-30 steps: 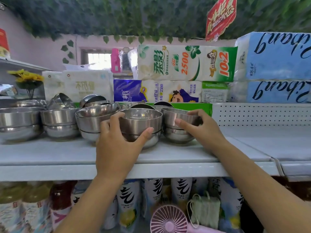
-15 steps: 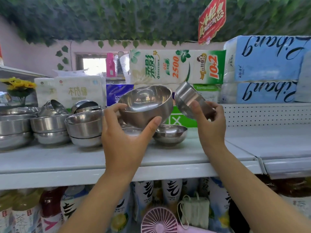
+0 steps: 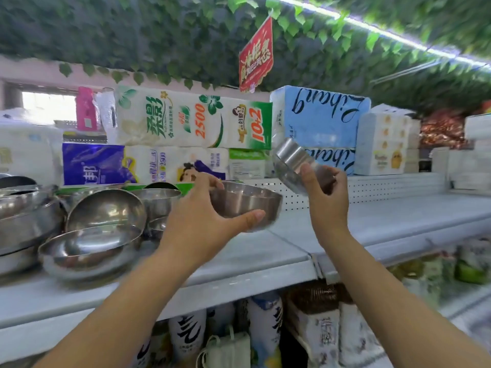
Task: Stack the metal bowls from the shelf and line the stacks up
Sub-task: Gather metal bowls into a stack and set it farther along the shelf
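My left hand (image 3: pixel 202 224) grips a steel bowl (image 3: pixel 247 203) upright, held above the white shelf (image 3: pixel 265 256) near its middle. My right hand (image 3: pixel 326 200) holds a smaller steel bowl (image 3: pixel 289 160), tilted on its side and raised higher, to the right of the first. On the left part of the shelf stand several more metal bowls: a low stack at the front (image 3: pixel 87 251), a tilted bowl behind it (image 3: pixel 106 208), another stack further back (image 3: pixel 159 200) and bigger bowls at the far left (image 3: pixel 24 224).
Packs of toilet paper (image 3: pixel 194 120) and blue tissue packs (image 3: pixel 318 118) are piled behind the shelf. A perforated white back rail (image 3: pixel 385 184) runs along the right section. Bottles and bagged goods (image 3: pixel 265 330) fill the shelf below. A red sign (image 3: pixel 256 55) hangs overhead.
Both hands lifted a bowl off the stacks and carried them to the right, away from the bowls on the left. The view swung to the right.
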Motion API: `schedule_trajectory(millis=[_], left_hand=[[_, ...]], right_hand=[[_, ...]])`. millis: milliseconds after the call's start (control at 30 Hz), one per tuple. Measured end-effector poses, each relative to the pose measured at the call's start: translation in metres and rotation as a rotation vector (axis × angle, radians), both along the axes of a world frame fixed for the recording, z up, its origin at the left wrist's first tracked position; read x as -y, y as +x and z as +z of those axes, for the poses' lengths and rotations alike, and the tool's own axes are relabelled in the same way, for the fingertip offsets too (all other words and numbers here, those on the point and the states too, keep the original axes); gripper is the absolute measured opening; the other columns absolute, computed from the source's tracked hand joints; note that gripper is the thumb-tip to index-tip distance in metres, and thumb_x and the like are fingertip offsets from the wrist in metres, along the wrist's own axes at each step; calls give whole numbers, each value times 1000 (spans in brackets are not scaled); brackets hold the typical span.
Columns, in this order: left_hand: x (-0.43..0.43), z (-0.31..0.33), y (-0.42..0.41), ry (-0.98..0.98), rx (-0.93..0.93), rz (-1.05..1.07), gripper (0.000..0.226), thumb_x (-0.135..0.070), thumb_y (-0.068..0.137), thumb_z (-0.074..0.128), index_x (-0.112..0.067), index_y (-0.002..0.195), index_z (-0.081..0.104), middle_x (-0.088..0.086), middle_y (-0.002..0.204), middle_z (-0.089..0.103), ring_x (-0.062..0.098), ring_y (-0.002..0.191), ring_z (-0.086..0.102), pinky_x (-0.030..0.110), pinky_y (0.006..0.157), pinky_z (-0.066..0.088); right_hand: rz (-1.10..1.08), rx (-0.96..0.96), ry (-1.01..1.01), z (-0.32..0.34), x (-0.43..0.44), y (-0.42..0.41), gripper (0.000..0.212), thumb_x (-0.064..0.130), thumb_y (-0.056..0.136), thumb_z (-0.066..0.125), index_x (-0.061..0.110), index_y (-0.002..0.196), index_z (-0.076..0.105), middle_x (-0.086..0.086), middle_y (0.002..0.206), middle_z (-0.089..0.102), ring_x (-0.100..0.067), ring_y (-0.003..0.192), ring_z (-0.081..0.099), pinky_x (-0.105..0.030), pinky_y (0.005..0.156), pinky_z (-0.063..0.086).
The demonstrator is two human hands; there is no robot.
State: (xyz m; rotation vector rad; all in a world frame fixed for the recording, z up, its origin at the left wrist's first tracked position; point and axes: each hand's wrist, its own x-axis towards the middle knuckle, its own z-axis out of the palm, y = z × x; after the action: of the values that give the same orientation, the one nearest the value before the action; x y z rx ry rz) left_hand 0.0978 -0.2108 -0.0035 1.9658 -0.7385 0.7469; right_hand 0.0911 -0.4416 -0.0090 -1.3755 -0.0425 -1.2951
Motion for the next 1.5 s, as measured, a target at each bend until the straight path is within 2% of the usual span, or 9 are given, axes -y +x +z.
schedule_trajectory(millis=[200,367,567,700,833,967,1167,1400,1500], left_hand=[[41,-8,13,121,-38,-23,81,-77,47,80,-29,104,46,-21,97,55,-4,87,53,23,68,45],[56,-24,25,68,-71,17,81,-77,44,80,-29,102,49,-20,96,59,-6,86,53,13,65,38],[58,-29,33,62,-90,76,83,-78,47,77,-30,109,51,-17,100,65,3,93,61,20,73,46],[56,-31,33,39,-92,92,96,-67,52,84,-32,131,44,-18,105,63,4,99,64,16,76,46],[56,-32,32,44,-131,131,125,-67,53,83,-31,154,19,-5,124,64,12,111,63,26,90,47],[55,-32,30,59,-185,111,128,-70,49,80,-31,155,19,-3,126,64,11,110,64,30,95,50],[52,-31,32,69,-280,61,80,-55,66,82,-39,131,38,-29,101,58,-17,89,57,5,69,40],[50,-34,35,67,-297,77,78,-51,73,81,-29,136,41,-19,110,63,-15,91,56,3,63,40],[51,-31,34,73,-277,122,78,-52,72,82,-27,137,45,-16,109,63,-11,93,58,4,68,40]], right_hand=[[26,-38,-90,-5,22,-8,44,47,88,72,21,120,56,13,101,58,12,82,55,-5,71,44],[143,-122,-218,-2,32,3,56,58,71,72,23,113,60,13,95,63,11,77,60,-10,70,48],[256,-236,-414,-4,32,29,58,61,71,82,36,117,59,10,107,70,-1,92,69,-22,74,57],[330,-223,-431,-12,29,42,62,64,64,80,39,117,61,13,110,70,-6,99,70,-25,79,58],[395,-237,-448,-16,34,47,62,65,66,83,38,118,62,13,109,71,-3,99,68,-16,78,53],[436,-295,-519,-20,33,45,61,62,68,77,41,122,60,23,107,70,9,99,65,-7,78,47],[492,-360,-590,-18,34,42,71,68,74,70,48,138,46,24,124,61,8,116,57,-17,96,46],[564,-436,-569,-19,40,52,113,79,63,73,44,156,19,7,151,51,-11,135,51,-34,114,39],[568,-462,-551,-19,41,52,111,78,64,74,30,154,29,9,144,58,-6,128,57,-34,113,43]])
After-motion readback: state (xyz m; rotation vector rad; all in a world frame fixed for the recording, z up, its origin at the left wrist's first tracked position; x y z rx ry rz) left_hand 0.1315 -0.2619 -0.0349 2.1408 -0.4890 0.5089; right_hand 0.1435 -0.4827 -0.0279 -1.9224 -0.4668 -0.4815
